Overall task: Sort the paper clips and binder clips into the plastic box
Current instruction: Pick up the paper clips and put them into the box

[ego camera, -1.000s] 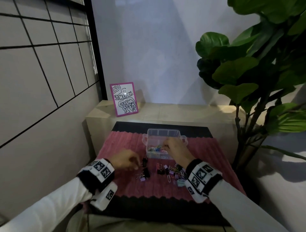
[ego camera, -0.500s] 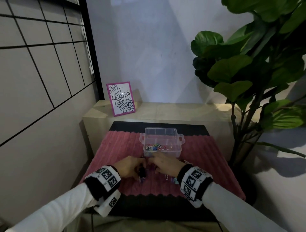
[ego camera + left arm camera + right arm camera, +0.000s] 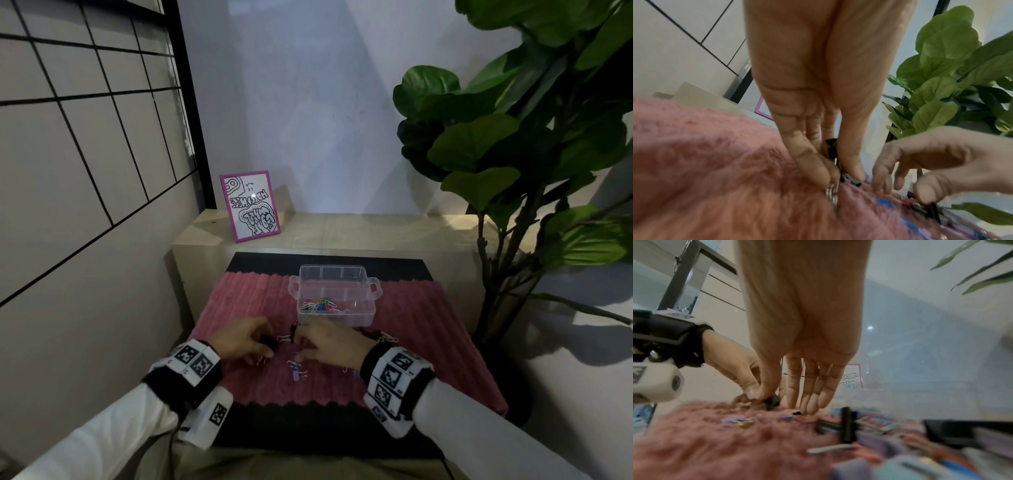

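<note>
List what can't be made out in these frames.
- Head view: clips under the right hand are hidden by it.
- Head view: clear plastic box rear compartments' contents, too small to tell.
- Left wrist view: black binder clip mostly hidden by the left hand.
- Right wrist view: foreground clips on the pink ribbed mat are blurred.

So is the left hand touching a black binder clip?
Touching. The left wrist view shows the left hand pinching a black binder clip between thumb and fingers.

**Lettering only on the framed picture**

The pink-framed picture (image 3: pixel 250 205), on the wooden ledge well beyond both hands, carries bubble letters, mirrored and unreadable. The wristbands (image 3: pixel 394 378) bear black-and-white square code markers, without legible numbers.
</note>
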A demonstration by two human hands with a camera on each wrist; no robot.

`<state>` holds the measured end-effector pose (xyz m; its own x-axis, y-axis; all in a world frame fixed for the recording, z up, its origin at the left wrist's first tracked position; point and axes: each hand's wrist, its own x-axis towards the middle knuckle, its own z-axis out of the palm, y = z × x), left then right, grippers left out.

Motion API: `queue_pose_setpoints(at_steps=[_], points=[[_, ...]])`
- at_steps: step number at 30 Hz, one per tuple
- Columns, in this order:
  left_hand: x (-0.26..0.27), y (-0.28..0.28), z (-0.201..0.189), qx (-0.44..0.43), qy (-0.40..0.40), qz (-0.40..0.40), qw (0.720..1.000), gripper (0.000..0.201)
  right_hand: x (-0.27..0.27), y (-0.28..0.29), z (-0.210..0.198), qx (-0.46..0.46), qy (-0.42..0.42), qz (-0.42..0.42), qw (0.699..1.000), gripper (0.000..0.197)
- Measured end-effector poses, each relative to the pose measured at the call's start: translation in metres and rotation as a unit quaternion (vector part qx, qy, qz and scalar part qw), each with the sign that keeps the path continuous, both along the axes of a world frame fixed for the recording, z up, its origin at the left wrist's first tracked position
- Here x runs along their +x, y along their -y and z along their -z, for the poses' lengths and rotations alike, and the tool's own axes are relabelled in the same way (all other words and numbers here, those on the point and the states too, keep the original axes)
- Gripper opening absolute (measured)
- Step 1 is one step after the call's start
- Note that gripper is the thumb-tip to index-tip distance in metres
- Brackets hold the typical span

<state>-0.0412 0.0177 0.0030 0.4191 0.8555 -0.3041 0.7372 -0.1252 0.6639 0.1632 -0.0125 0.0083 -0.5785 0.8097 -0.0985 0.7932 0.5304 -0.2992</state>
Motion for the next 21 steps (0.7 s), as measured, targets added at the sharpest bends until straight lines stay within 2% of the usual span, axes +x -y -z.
queue_pose_setpoints(at_steps=[2, 5, 9, 11, 13, 15, 17, 19, 21], points=[[0.004, 0.001, -0.001, 0.054, -0.046, 0.019, 0.997, 0.023, -0.012, 0.003, 0.004, -0.015, 0.004, 0.018, 1.0, 0.04], [0.01, 0.001, -0.003, 0.166, -0.122, 0.049, 0.977, 0.029, -0.022, 0.004, 0.009, -0.026, 0.009, 0.035, 0.999, 0.037], [0.014, 0.0, -0.006, 0.195, -0.123, 0.039, 0.972, 0.033, -0.024, 0.001, 0.008, -0.078, -0.04, 0.028, 0.996, 0.016], [0.014, -0.001, -0.009, 0.197, -0.11, 0.032, 0.974, 0.032, -0.021, 0.0, 0.006, -0.118, -0.096, 0.039, 0.988, 0.011], [0.013, -0.002, -0.012, 0.19, -0.075, 0.005, 0.979, 0.028, -0.012, 0.0, 0.002, -0.169, -0.179, 0.083, 0.966, 0.005], [0.008, -0.003, -0.015, 0.176, -0.039, -0.035, 0.983, 0.024, 0.006, -0.003, -0.004, -0.184, -0.28, 0.138, 0.932, 0.012], [0.005, -0.005, -0.018, 0.177, -0.024, -0.062, 0.982, 0.021, 0.028, -0.005, -0.009, -0.187, -0.396, 0.194, 0.878, 0.014], [0.007, -0.006, -0.02, 0.173, -0.013, -0.062, 0.983, 0.02, 0.05, -0.005, -0.011, -0.211, -0.503, 0.231, 0.805, 0.008], [0.017, -0.004, -0.019, 0.147, 0.008, -0.031, 0.989, 0.021, 0.065, -0.004, -0.009, -0.261, -0.599, 0.248, 0.715, 0.009]])
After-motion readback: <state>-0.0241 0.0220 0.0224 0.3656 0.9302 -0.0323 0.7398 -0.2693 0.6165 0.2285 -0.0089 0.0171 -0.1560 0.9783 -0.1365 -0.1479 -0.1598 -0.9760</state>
